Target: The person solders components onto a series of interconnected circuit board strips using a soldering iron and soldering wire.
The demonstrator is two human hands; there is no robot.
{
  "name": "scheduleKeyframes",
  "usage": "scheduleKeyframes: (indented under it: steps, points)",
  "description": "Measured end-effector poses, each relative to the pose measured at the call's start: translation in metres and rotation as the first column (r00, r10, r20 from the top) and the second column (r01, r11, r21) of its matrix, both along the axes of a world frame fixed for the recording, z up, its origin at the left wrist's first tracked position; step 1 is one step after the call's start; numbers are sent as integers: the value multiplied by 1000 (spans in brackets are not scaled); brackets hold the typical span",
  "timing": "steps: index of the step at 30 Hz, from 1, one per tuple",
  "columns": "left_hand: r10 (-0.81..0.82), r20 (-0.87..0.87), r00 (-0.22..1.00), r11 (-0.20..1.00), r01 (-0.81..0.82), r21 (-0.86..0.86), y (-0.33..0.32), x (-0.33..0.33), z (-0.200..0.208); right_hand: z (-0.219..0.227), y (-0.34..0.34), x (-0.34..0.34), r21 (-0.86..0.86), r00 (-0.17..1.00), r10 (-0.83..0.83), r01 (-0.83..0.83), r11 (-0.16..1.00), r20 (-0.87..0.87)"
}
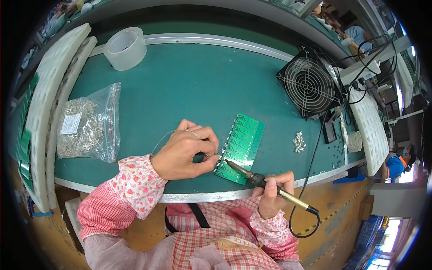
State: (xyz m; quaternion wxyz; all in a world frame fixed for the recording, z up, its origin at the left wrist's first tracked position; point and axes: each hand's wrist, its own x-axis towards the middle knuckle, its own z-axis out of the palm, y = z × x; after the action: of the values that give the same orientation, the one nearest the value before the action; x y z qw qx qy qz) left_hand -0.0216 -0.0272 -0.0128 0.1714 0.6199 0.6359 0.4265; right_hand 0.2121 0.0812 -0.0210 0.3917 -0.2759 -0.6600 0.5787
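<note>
A green circuit board panel (243, 146) lies tilted on the green work mat, with a row of small metal parts along its left edge. My right hand (275, 194) grips a soldering iron (257, 180) by its handle, and the iron's tip meets the panel's lower left part. Close by, my left hand (186, 150) pinches a thin solder wire (163, 140), which loops back over the hand. Its fingertips are at the panel's left edge beside the iron's tip. Whether the wire's end touches the board is too small to tell.
A clear zip bag of small metal parts (83, 128) lies left, below a tape roll (125, 48). At right stand a black fan (309, 83), a pile of small parts (299, 142) and the iron's hanging cable (310, 180). White foam trays (54, 103) line the left side.
</note>
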Motion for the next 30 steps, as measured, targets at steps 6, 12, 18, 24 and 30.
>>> scheduleKeyframes:
  steps: [6,12,18,24,30]
  points:
    - [9,6,1000,1000,-9,9,0,0,0,-2,2,1,25,1000,8,-9,1000,16]
    - [7,-22,1000,1000,-6,13,0,1,-2,-3,1,0,24,1000,14,-14,1000,-20]
    - [12,-38,999,1000,-12,14,0,0,-3,-2,0,1,33,1000,17,-17,999,-11]
    - [17,-22,1000,1000,-18,-5,-1,-1,-1,-5,0,2,-9,998,-23,23,1000,-61]
    - [7,-48,999,998,-4,56,1,2,-3,-4,-1,1,7,1000,-14,14,1000,-23]
